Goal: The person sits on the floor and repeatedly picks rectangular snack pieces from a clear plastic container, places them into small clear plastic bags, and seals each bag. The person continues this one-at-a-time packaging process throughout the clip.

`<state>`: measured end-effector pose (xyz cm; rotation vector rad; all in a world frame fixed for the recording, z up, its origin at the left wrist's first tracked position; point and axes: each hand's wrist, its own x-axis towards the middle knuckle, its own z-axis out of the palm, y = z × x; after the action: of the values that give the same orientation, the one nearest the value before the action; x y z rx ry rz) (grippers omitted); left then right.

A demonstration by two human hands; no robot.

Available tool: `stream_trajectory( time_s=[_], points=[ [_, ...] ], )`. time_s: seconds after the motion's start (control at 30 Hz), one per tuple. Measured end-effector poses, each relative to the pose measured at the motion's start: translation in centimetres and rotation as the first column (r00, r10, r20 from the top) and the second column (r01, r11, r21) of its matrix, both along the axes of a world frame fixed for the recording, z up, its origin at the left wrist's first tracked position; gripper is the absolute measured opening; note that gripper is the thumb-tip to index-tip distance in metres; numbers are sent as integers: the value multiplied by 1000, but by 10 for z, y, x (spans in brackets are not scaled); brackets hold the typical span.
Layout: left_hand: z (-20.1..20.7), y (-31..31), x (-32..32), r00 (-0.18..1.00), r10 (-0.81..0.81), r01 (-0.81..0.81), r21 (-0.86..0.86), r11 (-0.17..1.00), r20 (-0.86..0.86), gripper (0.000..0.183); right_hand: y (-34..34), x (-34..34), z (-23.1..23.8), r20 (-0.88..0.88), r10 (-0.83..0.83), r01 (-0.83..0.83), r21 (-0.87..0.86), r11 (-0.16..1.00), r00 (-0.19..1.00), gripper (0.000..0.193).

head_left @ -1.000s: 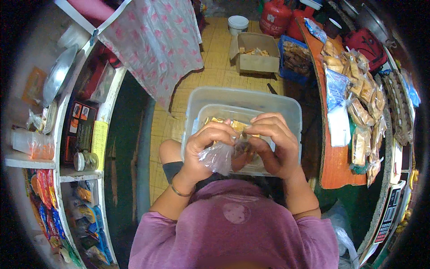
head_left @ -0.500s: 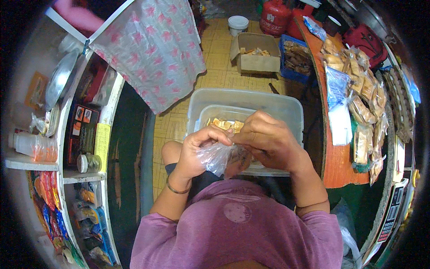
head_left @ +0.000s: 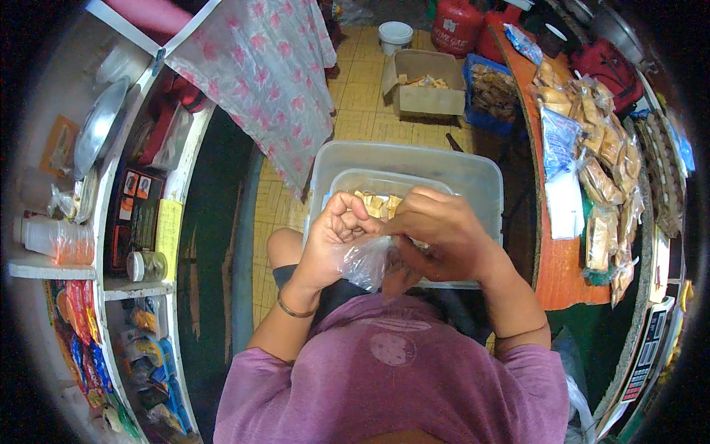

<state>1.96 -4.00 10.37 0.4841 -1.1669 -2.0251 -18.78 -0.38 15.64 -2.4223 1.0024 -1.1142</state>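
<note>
Plastic bag [head_left: 362, 265], clear, is in our hands at the near side of the translucent tub [head_left: 481, 172]. Our left hand [head_left: 325, 240] has fingers curled and clamped on the bag's top. Our right hand [head_left: 447, 231] has fingers bunched together at the bag's neck; fingertips hidden, so we can't tell if they pinch it. Tan bread-like pieces [head_left: 379, 203] inside tub. Cardboard box [head_left: 429, 102] beyond tub, orange table [head_left: 553, 277] right of it.
</note>
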Motion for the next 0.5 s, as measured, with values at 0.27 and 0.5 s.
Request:
stream_trajectory(
  time_s=[0.27,0.5],
  points=[
    [11,-5,4,993,-54,85,326,942,-105,52,4,4,-4,-152,-87,83,-30,996,985,59],
    [7,-4,-6,995,-87,81,95,992,58,49,7,6,-15,-202,-148,140,-53,989,968,59]
  ],
)
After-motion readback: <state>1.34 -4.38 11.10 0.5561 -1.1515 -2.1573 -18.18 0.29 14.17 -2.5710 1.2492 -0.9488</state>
